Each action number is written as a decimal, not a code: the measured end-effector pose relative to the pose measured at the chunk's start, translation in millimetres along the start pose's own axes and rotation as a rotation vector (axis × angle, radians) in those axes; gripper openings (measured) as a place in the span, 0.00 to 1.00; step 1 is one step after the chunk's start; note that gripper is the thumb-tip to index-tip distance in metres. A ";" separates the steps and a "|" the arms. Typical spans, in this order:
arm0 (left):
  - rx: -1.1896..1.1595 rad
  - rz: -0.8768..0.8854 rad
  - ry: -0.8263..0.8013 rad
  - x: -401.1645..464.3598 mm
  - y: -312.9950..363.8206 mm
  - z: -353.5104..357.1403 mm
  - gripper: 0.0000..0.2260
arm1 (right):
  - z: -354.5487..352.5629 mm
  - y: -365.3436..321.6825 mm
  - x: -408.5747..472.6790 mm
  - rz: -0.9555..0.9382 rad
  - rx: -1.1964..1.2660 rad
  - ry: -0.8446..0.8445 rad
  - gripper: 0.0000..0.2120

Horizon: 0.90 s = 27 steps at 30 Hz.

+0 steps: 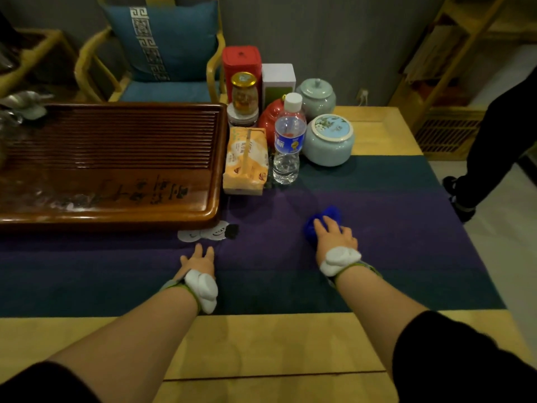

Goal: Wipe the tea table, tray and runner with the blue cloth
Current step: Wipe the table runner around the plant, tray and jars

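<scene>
A bunched blue cloth [322, 221] lies on the purple and teal runner [392, 216]. My right hand [334, 237] presses down on the cloth with fingers spread over it. Flat on the runner, fingers straight, rests my left hand [199, 261], just in front of the dark wooden tea tray [116, 158]. The tray sits on the left of the pale wooden tea table [261, 344]. Part of the cloth is hidden under my right hand.
Behind the runner stand a tissue pack [245, 161], a water bottle [289, 144], two celadon jars [329, 141], a red tin [241, 65] and a glass jar [244, 93]. A person's legs [491, 146] are at the right; a cushioned chair [162, 50] is behind.
</scene>
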<state>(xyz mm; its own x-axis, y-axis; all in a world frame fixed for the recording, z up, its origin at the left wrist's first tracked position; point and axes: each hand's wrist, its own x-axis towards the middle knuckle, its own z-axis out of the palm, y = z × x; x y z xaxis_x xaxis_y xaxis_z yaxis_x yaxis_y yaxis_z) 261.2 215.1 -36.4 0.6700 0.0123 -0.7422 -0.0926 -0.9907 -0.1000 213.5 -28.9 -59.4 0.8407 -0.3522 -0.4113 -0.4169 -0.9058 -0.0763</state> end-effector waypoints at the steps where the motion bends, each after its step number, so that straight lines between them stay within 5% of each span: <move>1: -0.002 -0.004 0.019 1.1 1.2 2.5 0.35 | 3.3 -13.4 -6.6 -0.044 0.006 0.035 0.33; 7: 0.012 0.058 0.090 -2.0 15.4 27.9 0.37 | 49.3 -53.9 -42.1 -0.355 -0.087 0.005 0.31; 10: 0.066 0.042 0.103 -2.5 23.0 28.2 0.32 | 45.3 -15.5 -37.7 -0.262 -0.062 0.017 0.33; 18: 0.055 0.024 0.019 -7.2 25.7 15.9 0.38 | 14.1 65.7 -47.3 0.129 0.028 -0.047 0.42; 22: 0.086 0.038 0.030 -8.1 26.0 15.5 0.38 | 25.5 0.6 -64.6 -0.088 0.066 0.109 0.33; 27: 0.117 0.069 0.019 -9.2 22.2 12.9 0.38 | 68.0 -34.1 -81.5 -0.307 0.014 0.048 0.35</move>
<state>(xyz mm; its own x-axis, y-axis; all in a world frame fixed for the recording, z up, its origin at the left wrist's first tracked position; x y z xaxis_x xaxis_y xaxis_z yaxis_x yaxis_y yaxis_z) 243.4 194.7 -40.4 0.6725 -0.0590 -0.7377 -0.2238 -0.9664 -0.1267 135.7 46.6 -85.0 0.9434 -0.0736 -0.3233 -0.1452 -0.9683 -0.2033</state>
